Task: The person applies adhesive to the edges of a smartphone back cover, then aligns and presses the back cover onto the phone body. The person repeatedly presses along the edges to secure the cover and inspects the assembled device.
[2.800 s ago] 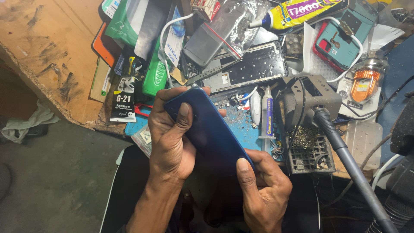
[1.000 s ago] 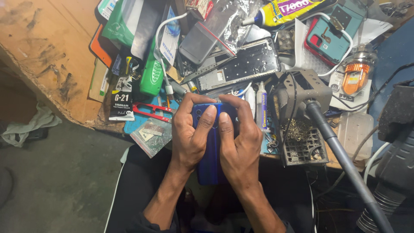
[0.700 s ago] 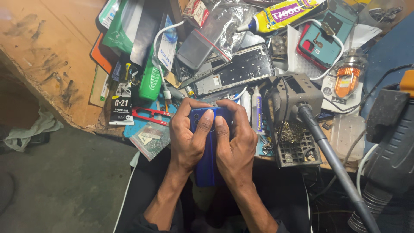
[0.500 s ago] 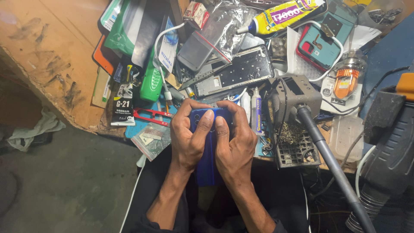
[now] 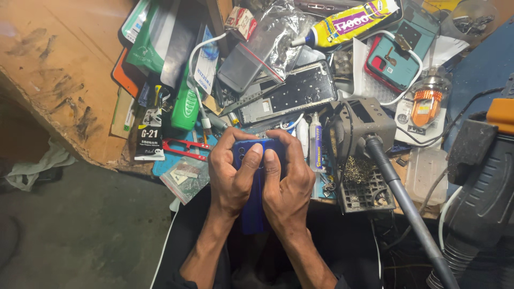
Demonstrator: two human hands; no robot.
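Change since the earlier frames: you have turned the blue phone (image 5: pixel 256 187) from a broad, flat-on view to a narrow upright hold, and both your hands have closed in over its upper half. Over the last half second the grip is unchanged.

Item, nearest: blue phone. It stands lengthwise between your palms, above your lap at the bench edge. Its lower end shows below your wrists; its top edge shows between your fingertips.

Item: your left hand (image 5: pixel 231 179). Fingers curl tightly round the phone's left side, with the thumb laid across its back near the top.

Item: your right hand (image 5: pixel 289 187). Fingers curl round the right side, with the thumb pressed on the back just beside the left thumb. Neither hand has any open gap; both clamp the phone.

Item, just beyond the left hand: red snips (image 5: pixel 184 149) and a small clear bag (image 5: pixel 186 176).

Item, right of the right hand: grey iron stand (image 5: pixel 361 155) with brass wool, and a white tube (image 5: pixel 316 150).

Item, farther: bare phone frame (image 5: pixel 292 96), green bottle (image 5: pixel 186 104), teal phone case (image 5: pixel 399 53), yellow glue tube (image 5: pixel 348 21).
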